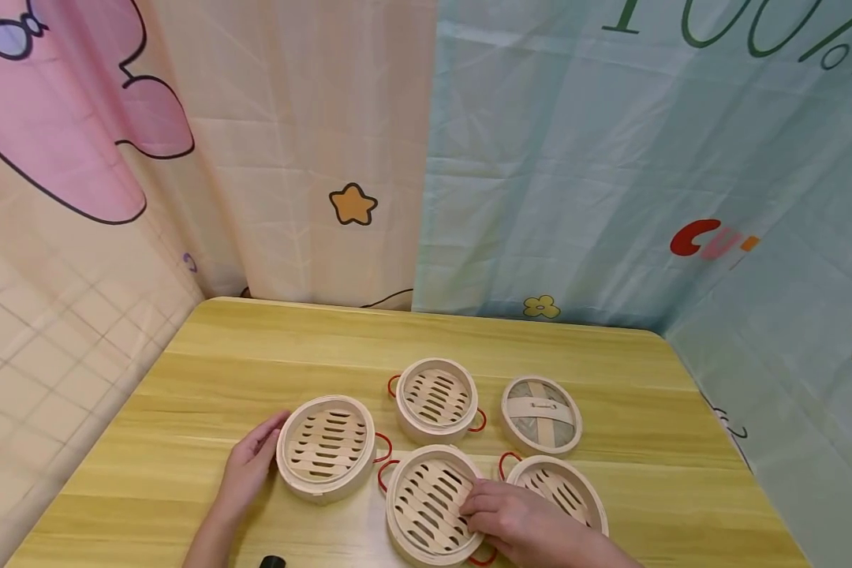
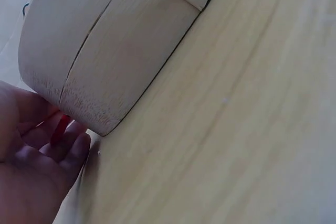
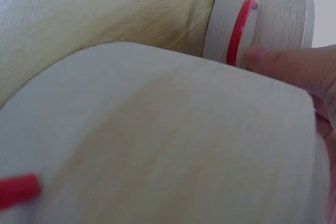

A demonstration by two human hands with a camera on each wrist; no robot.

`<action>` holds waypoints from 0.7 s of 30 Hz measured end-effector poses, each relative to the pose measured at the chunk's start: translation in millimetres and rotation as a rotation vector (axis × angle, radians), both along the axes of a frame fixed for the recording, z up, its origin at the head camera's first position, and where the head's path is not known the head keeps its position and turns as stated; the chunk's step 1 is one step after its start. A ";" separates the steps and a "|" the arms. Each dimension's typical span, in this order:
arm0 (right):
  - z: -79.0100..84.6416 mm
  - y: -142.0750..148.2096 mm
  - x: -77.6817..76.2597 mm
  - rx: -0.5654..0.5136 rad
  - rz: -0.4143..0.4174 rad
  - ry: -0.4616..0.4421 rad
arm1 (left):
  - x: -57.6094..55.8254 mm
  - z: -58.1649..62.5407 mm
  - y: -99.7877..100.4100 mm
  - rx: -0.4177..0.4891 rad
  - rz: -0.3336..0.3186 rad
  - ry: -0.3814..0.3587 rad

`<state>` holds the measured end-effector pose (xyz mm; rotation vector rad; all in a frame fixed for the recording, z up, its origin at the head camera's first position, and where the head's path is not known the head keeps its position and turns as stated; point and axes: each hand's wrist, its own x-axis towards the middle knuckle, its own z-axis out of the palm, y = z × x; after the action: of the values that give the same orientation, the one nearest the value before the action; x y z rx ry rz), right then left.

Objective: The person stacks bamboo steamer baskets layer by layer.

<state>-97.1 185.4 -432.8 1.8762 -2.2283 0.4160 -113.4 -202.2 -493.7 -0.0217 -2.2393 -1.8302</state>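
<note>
My left hand point(image 1: 252, 454) rests against the left side of a round bamboo steamer basket point(image 1: 326, 450) with a slatted base. In the left wrist view, its loosely bent fingers point(image 2: 58, 156) lie around a red loop handle point(image 2: 60, 129), close to the basket's wall point(image 2: 131, 45). My right hand point(image 1: 511, 517) grips the right rim of another slatted bamboo steamer basket point(image 1: 429, 501) at the front middle. From the right wrist, the thumb point(image 3: 278, 64) presses that basket's outer wall beside its red handle point(image 3: 240, 32); the other fingers are mostly hidden.
Behind stands a bamboo steamer basket point(image 1: 436, 398) with red handles. A bamboo lid point(image 1: 541, 414) lies to its right. Another basket point(image 1: 561, 489), partly covered by the right hand, sits front right. A black object point(image 1: 273, 562) shows at the near edge of the wooden table point(image 1: 149, 465).
</note>
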 end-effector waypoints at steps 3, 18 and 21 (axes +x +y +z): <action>-0.1 -0.7 -0.1 -0.006 -0.001 -0.005 | -0.6 -2.7 -0.4 -0.014 -0.002 0.008; -2.9 0.4 -1.1 -0.015 0.009 0.012 | -3.3 -11.1 -0.4 -0.027 0.050 0.005; -3.6 1.0 -1.5 -0.017 0.018 0.029 | -2.5 -8.8 2.3 -0.014 0.076 -0.004</action>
<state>-98.6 186.3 -436.3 1.8834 -2.1845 0.4068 -116.0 -199.9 -502.5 0.0631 -2.2242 -1.7770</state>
